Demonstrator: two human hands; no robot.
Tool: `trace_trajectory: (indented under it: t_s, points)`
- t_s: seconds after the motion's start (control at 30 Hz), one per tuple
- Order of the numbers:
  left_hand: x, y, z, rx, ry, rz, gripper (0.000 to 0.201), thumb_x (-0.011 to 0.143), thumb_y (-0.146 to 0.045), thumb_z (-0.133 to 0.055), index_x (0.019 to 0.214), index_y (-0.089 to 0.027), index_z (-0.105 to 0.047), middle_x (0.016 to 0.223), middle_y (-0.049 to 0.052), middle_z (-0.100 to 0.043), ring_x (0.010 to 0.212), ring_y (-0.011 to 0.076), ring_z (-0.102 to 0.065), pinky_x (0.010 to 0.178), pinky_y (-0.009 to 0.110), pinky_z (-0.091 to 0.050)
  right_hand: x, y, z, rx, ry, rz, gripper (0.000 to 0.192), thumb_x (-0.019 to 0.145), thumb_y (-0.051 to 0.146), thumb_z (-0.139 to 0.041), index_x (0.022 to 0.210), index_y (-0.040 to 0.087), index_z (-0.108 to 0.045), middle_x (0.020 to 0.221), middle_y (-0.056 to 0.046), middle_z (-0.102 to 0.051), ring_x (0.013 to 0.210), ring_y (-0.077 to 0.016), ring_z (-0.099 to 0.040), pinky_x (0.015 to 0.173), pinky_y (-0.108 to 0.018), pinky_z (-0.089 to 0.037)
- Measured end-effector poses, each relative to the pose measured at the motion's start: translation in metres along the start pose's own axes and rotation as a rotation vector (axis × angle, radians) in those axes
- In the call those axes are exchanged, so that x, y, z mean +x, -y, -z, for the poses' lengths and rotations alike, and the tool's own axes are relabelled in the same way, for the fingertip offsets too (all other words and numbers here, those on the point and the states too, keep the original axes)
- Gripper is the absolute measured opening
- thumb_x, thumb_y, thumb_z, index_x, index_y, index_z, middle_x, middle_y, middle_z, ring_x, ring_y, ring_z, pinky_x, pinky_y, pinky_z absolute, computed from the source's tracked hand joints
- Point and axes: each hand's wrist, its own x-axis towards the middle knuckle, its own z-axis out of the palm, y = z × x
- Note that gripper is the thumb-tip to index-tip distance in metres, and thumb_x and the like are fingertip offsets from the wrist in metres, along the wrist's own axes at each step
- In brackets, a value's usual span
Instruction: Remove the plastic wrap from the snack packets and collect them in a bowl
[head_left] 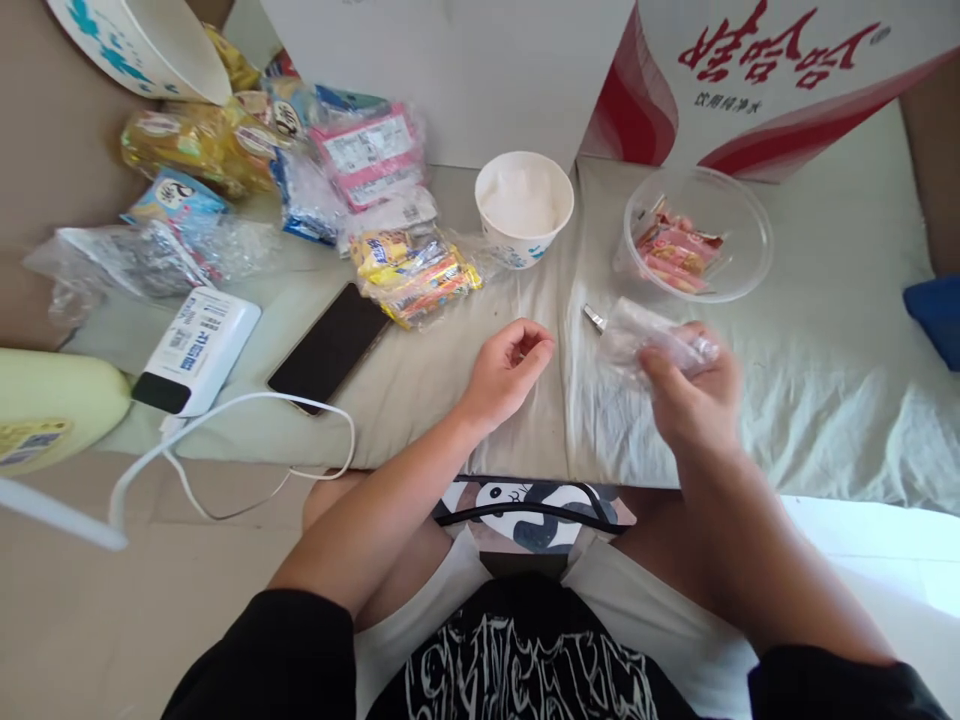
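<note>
My right hand [697,385] is closed around a crumpled clear plastic bag [637,330], held above the cloth just in front of a clear round tub [754,255]. Pink wrapped packets [679,250] lie inside that tub. A small silver metal piece [594,318] shows at the bag's left end; whether it is in the bag or beside it I cannot tell. My left hand [510,370] rests near the middle of the cloth, its fingers curled toward the thumb, with nothing visible in them. Beyond it stands a white paper bowl [525,225] with whitish contents.
Left of the bowl are yellow snack packets [412,275], a pink package [367,150] and several other bags. A black phone [330,345], a white device [199,350] with a cable [262,398], and a yellow-green bottle [60,400] lie left. White boxes [465,80] stand behind.
</note>
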Motion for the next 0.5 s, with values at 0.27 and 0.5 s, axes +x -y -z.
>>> trace_trajectory:
  t_s: [0.27, 0.5]
  points:
    - [0.0, -0.013, 0.008, -0.067, -0.016, 0.012, 0.03, 0.08, -0.046, -0.066, 0.068, -0.02, -0.056, 0.061, -0.004, -0.049, 0.06, 0.0105, -0.042, 0.058, 0.027, -0.035, 0.132, 0.1, -0.104, -0.835, 0.234, 0.385, 0.031, 0.078, 0.008, -0.062, 0.073, 0.025, -0.037, 0.081, -0.004, -0.057, 0.087, -0.0226, -0.059, 0.085, -0.04, -0.047]
    - [-0.007, -0.024, 0.018, -0.097, 0.008, -0.003, 0.031, 0.085, -0.042, -0.062, 0.066, -0.021, -0.051, 0.059, -0.006, -0.042, 0.058, 0.0095, -0.036, 0.057, 0.028, -0.029, 0.169, 0.097, -0.168, -1.192, 0.902, -0.07, 0.008, 0.088, 0.019, -0.062, 0.083, 0.013, -0.064, 0.104, -0.011, -0.07, 0.114, -0.0273, -0.066, 0.104, -0.044, -0.045]
